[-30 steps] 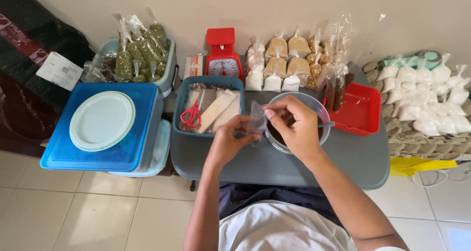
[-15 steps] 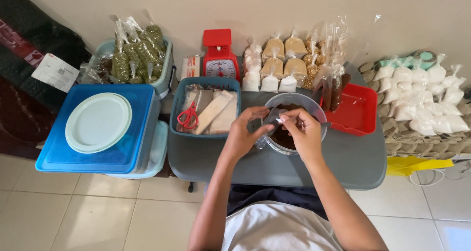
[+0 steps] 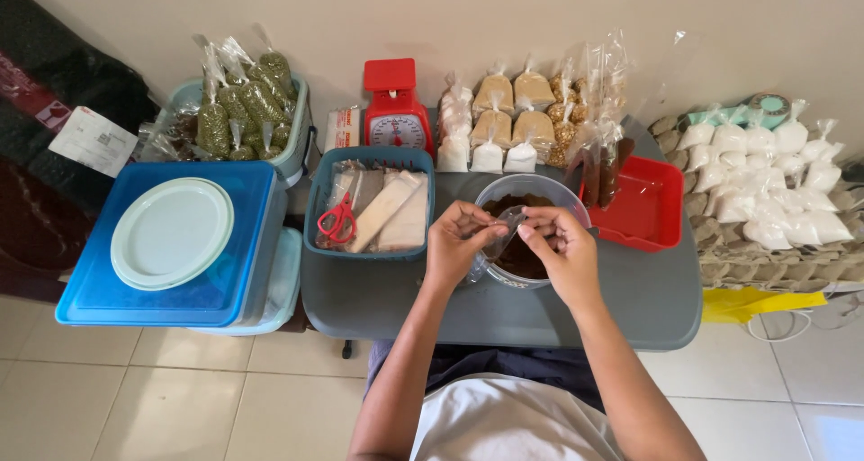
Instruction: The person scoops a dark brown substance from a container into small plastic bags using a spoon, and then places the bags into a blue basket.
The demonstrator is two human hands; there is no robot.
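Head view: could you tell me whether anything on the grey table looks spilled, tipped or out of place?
Nothing stands out. Both hands hold a small clear bag over the bowl of brown stuff; the grey table shows no spill, and the red scale stands upright.

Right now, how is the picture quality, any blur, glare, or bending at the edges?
Head view: even, soft light with faint shadows under the hands; left hand and right hand are sharp, though the clear plastic bag they pinch over the bowl is hard to trace; mild sheen on the red tray; wide-lens bending curves the grey table edges.
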